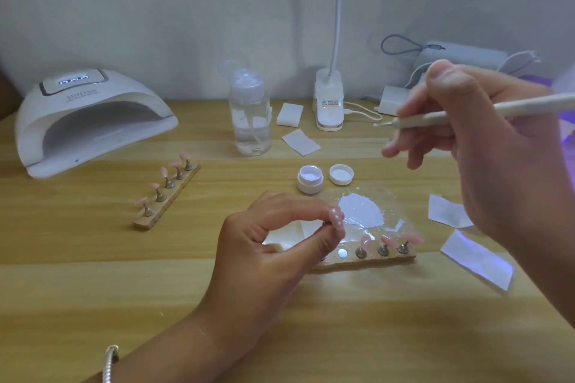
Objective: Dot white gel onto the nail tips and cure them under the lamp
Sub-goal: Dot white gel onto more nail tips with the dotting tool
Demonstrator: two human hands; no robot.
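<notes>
My left hand [273,242] pinches a pink nail tip [336,219] with white dots on it, held just above the near wooden holder [373,261]. That holder carries three pink tips on metal pegs and one bare magnet spot. My right hand [479,146] grips a white dotting pen [451,113], raised high with its tip pointing left. An open jar of white gel [310,179] and its lid [341,174] sit behind a clear palette [361,207] smeared with white gel. The white curing lamp [90,121] stands at the far left, its display lit.
A second wooden holder [166,196] with several pink tips lies before the lamp. A clear pump bottle [250,115], a clip desk lamp [329,102], white pads [300,141] and wipes [477,260] are spread about. Cables and a charger lie at the back right.
</notes>
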